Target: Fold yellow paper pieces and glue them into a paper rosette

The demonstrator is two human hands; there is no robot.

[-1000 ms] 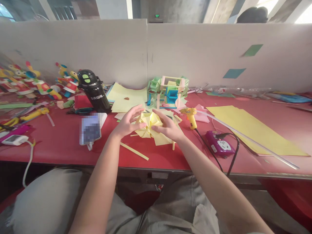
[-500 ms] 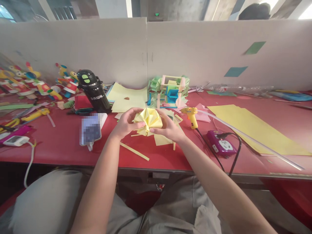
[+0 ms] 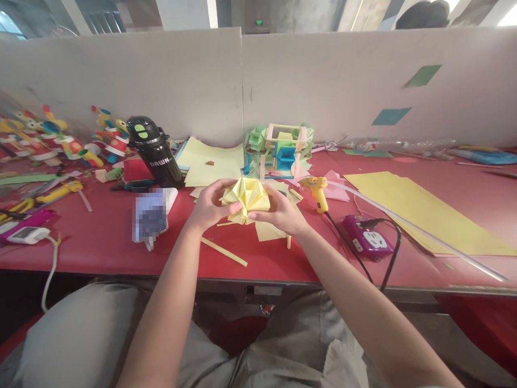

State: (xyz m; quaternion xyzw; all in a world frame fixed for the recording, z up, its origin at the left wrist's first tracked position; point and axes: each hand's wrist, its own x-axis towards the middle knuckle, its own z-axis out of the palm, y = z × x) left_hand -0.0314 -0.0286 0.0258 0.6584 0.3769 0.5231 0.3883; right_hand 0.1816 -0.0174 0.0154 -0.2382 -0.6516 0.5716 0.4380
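Folded paper (image 3: 251, 195) turned in hands (image 3: 208, 205) (image 3: 283, 214); scraps (image 3: 270, 232), glue gun (image 3: 320, 198) near.

Folded yellow paper piece (image 3: 251, 195): one; black bottle (image 3: 155, 153): one; paper scraps (image 3: 424, 76) on partition (image 3: 323, 81): two.

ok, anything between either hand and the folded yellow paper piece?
Nothing visible. The left hand and right hand both touch the folded yellow paper piece directly, from opposite sides. The yellow glue gun lies beyond the right hand, outside that grip.
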